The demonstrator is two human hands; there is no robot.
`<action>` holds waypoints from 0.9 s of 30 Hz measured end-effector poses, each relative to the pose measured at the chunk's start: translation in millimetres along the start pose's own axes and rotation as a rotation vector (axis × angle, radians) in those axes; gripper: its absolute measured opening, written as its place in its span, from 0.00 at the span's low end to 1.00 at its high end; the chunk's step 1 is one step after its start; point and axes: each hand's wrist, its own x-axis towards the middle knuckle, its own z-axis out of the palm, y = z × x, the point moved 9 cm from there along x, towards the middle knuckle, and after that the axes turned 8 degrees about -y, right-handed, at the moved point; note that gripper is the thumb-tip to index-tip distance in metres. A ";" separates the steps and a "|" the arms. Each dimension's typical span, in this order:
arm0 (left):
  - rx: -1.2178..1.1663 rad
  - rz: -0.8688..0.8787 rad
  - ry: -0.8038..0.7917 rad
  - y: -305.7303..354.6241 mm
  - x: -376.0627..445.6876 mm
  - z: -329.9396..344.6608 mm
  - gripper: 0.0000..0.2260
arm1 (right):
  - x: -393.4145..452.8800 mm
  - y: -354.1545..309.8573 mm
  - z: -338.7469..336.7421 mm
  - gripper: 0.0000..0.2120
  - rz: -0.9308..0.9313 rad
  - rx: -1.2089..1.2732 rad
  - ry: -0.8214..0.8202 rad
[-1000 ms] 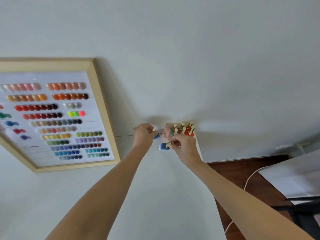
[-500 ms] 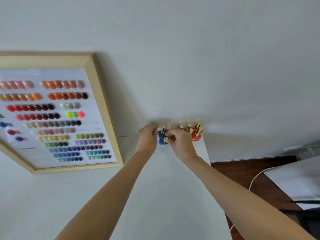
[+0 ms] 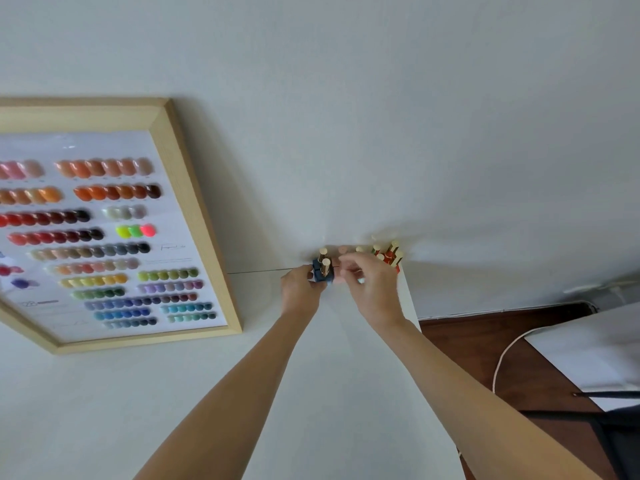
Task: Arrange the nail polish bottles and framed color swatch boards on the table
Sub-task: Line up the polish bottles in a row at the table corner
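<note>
Nearest the camera lies the smooth white bench (image 3: 311, 393), with both bare forearms reaching across it toward its far edge at the wall. The left hand (image 3: 299, 292) has its fingers curled against the left side of two dark blue nail polish bottles (image 3: 320, 273), squat blocky glass bodies with slim gold caps (image 3: 325, 266) standing upright, so their long axis runs vertical. The right hand (image 3: 372, 289) hovers just beside them on the right, fingers bent and pinching something small and pale; what it is cannot be told, as that part is blurred. The blue pair sits between the two hands, touching the left fingers and directly ahead of them, so the left hand is the nearer one for nudging them along the wall. Just behind and right of the right hand stands a tight cluster of red and green bottles (image 3: 389, 256) with the same gold caps, at the bench's far right corner. To the left, a framed color swatch board (image 3: 194, 216) with a pale wooden frame leans on the wall, rows of glossy oval swatches under it.
</note>
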 end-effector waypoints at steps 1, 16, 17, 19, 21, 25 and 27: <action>-0.007 -0.009 -0.004 -0.9 1.1 1.6 0.09 | -5.3 6.7 -14.2 0.08 0.015 0.034 0.094; 0.032 -0.018 -0.038 3.3 9.4 5.9 0.08 | -15.5 128.7 -20.6 0.09 0.585 0.002 0.041; 0.030 -0.020 -0.035 3.7 9.1 5.9 0.08 | -13.7 128.0 -21.2 0.07 0.586 0.006 0.051; 0.032 -0.024 -0.025 4.8 8.4 6.0 0.07 | -11.5 127.1 -22.9 0.05 0.583 0.002 0.047; 0.045 -0.037 -0.017 4.9 7.7 5.8 0.06 | -10.7 127.1 -24.2 0.05 0.572 0.005 0.018; 0.089 -0.040 -0.003 9.7 0.6 2.3 0.07 | -14.4 126.1 -27.6 0.09 0.587 0.022 -0.052; 0.157 -0.058 0.007 11.8 -7.6 -0.4 0.15 | -21.8 124.3 -32.4 0.14 0.632 0.047 -0.061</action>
